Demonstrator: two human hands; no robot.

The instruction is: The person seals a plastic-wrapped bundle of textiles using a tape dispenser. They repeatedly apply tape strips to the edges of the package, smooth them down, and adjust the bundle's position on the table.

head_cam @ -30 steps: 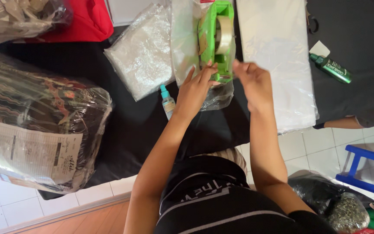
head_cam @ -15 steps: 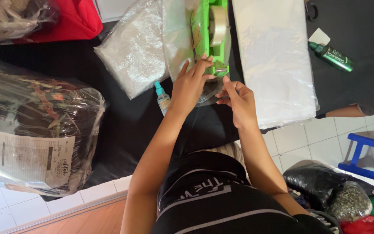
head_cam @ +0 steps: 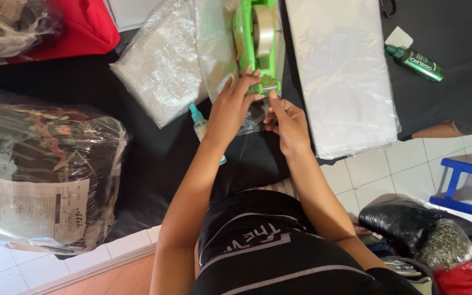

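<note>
Where hands (head_cam: 258,109) meet, glossy green tape dispenser (head_cam: 258,41)

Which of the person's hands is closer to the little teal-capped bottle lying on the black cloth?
The left. The left hand reaches up to the green tape dispenser just right of the small bottle, its wrist almost beside it. The right hand is farther right, beyond the left one.

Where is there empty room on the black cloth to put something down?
Bare black cloth shows between the big wrapped bundle and the left hand. Crowded: around the green tape dispenser, where clear bags and plastic sheets lie.
</note>
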